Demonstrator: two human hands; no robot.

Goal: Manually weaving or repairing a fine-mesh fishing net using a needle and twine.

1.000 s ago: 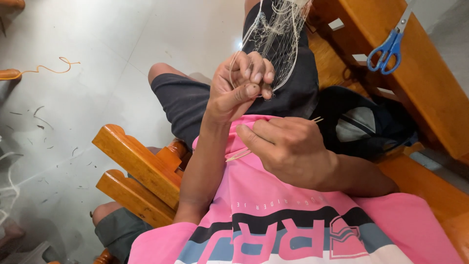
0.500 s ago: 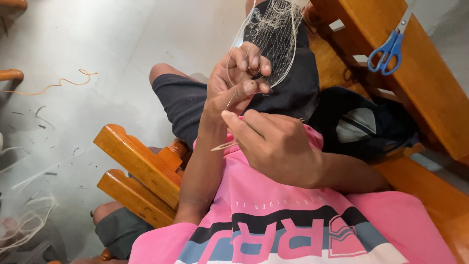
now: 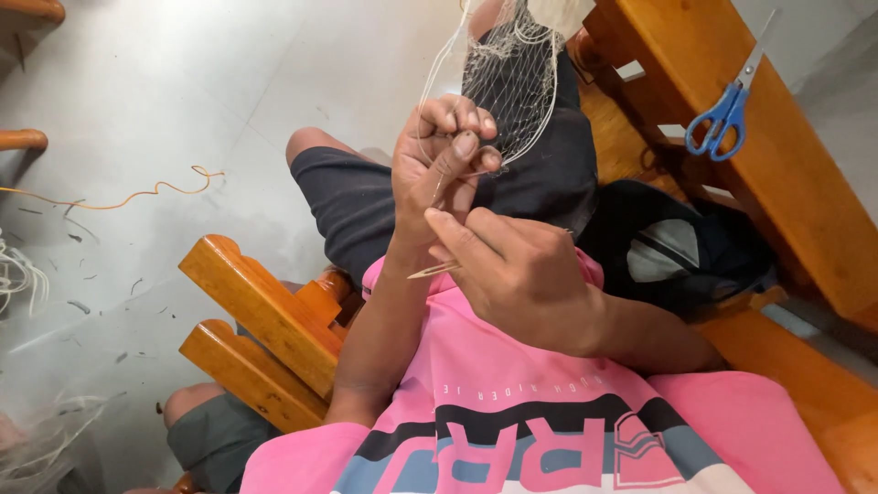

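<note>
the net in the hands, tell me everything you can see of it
The net is a fine, pale mesh of thin cream twine with small openings, looking like nylon. It hangs slack from above the frame, bunched at the top, over the dark shorts. The left hand pinches its lower edge; the right hand holds a thin needle just below it.

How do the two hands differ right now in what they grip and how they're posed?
The left hand is raised, fingers curled, pinching the edge of the white net; the right hand sits lower, closer to the pink shirt, holding a thin netting needle that points left. Both are bare, closed, and meet at the twine.
</note>
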